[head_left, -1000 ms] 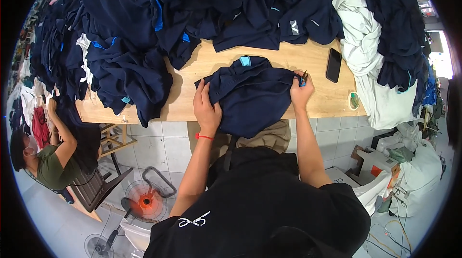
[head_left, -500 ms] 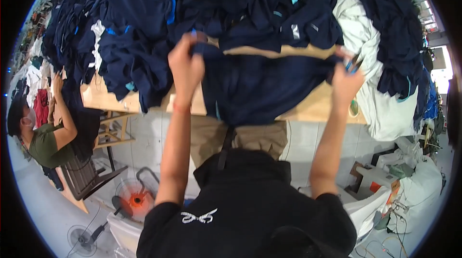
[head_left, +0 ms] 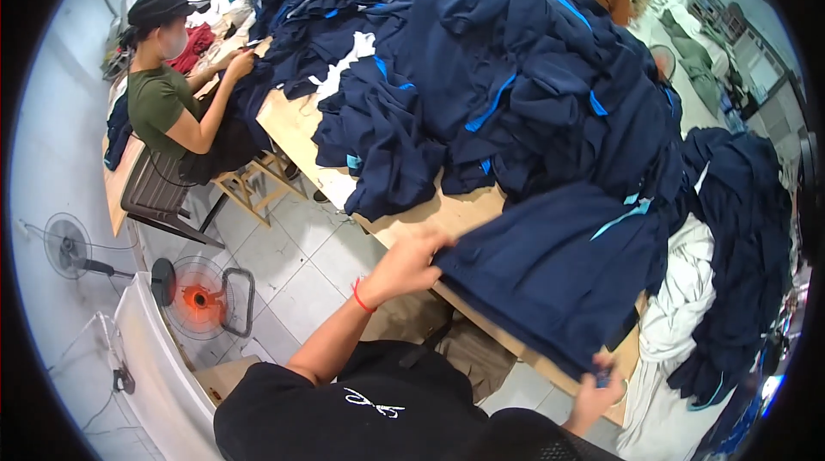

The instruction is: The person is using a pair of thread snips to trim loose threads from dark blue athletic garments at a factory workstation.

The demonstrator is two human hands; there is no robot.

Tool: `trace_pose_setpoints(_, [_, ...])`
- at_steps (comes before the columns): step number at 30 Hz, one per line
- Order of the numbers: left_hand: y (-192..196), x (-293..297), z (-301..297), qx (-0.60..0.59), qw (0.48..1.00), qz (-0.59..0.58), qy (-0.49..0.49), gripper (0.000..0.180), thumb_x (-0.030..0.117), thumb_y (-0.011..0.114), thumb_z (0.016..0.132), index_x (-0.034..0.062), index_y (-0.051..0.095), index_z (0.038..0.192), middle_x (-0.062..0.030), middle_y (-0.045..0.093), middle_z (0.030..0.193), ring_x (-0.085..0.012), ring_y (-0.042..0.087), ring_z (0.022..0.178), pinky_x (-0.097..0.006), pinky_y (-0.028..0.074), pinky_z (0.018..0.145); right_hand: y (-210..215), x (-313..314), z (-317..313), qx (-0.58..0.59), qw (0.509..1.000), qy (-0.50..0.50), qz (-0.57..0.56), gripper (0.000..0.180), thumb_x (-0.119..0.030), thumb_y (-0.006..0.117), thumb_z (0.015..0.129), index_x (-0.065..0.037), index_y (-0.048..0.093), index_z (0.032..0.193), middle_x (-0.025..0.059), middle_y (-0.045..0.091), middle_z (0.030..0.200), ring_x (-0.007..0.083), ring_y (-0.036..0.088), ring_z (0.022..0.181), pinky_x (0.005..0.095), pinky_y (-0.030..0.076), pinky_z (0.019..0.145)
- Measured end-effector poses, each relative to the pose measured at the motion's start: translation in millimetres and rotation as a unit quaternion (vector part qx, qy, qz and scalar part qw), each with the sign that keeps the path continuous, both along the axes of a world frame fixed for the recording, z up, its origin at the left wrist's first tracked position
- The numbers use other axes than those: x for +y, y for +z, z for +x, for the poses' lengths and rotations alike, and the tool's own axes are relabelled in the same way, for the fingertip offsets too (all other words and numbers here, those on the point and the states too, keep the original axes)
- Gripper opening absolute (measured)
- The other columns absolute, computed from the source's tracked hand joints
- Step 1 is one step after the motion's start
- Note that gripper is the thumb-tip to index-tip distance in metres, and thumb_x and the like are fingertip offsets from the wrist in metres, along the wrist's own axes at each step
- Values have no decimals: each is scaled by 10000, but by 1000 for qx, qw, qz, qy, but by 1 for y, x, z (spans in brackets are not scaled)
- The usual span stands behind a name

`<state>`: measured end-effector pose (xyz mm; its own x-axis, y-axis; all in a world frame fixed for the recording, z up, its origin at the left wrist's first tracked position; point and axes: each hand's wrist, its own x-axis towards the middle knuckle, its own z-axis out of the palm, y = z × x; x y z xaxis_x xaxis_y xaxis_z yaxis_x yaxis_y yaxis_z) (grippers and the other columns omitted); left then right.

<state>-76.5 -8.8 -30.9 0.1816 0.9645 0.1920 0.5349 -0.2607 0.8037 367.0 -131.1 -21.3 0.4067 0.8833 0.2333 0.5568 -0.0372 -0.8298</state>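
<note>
A navy blue garment [head_left: 541, 263] lies spread over the near edge of the wooden table, with a light blue strip on its far part. My left hand [head_left: 406, 268], wearing a red band at the wrist, pinches its near left corner. At the near right corner, my right hand [head_left: 595, 396] has its fingers closed on the same garment. A small dark blue thing shows among the right fingers, too blurred to name. The garment's far side runs up against a big heap of navy garments [head_left: 550, 74].
White cloth [head_left: 683, 289] hangs over the table [head_left: 391, 225] at the right, beside more navy garments [head_left: 739, 246]. A person in a green shirt [head_left: 163, 109] handles dark cloth at the left. Fans [head_left: 202, 298] stand on the floor. Two other people are beyond the heap.
The view has swung, so the table now slants down to the right. The garment, earlier held stretched between both hands, now lies flatter on the table, its near edge still in both hands.
</note>
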Motion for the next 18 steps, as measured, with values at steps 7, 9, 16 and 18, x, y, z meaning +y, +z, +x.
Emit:
trace_pose_setpoints(7, [60,17,51,-128,990,52,17,380,-85,637,779,-18,690,1149,-135,687,1004,-280,734,901,-340,580,798,49,60,-61,204,970,80,102,404,33,702,949,96,615,1339,214,693,1267,298,685,1190,373,513,1081])
trace_pose_setpoints(9, [89,25,79,-302,946,43,-107,443,-98,646,875,-21,584,1306,-131,624,1187,-231,707,1064,-313,577,881,91,76,-102,209,949,184,147,494,-65,735,965,93,591,1411,247,649,1409,297,609,1340,391,475,1147])
trace_pose_setpoints(16, [93,30,84,-112,978,176,-10,361,77,798,874,0,668,1202,-203,659,1235,-366,649,1179,-442,504,1035,81,118,-132,140,959,243,29,414,106,626,816,59,748,1209,146,797,1106,201,748,1092,319,566,980])
trace_pose_setpoints(18, [35,32,43,-193,975,56,94,244,-1,650,1029,-26,646,1271,-143,693,1178,-233,695,1103,-349,553,974,84,130,-110,163,961,201,-98,342,68,630,835,24,746,1154,105,762,881,190,733,866,359,579,791])
